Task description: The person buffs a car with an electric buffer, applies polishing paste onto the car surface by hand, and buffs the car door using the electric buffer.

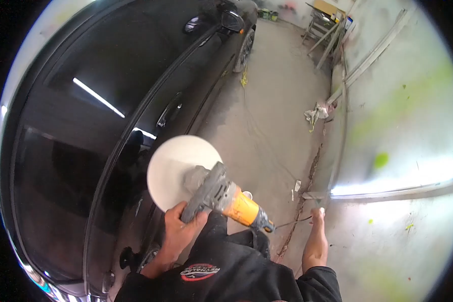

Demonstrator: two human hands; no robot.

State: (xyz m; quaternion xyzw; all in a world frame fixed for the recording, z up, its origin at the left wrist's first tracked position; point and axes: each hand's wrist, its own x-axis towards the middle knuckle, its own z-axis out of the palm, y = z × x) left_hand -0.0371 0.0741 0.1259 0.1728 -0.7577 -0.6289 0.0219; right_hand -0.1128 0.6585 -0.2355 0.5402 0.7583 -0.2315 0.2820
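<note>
My left hand (178, 229) grips the grey head end of a polisher (242, 207) with a yellow body. Its large round white pad (172, 168) faces the side of a black car (151, 95); from this angle I cannot tell whether they touch. A dark power cord (293, 222) runs from the polisher's rear end to my right hand (317, 215), held out to the right near the wall. The fingers of that hand are closed round the cord, small in view.
A wall (387, 151) with green paint marks stands on the right. Crumpled paper (316, 115) lies at its foot. At the far end are a wooden stand (321, 27) and green containers (269, 15). A thin line trails along the concrete floor (279, 95).
</note>
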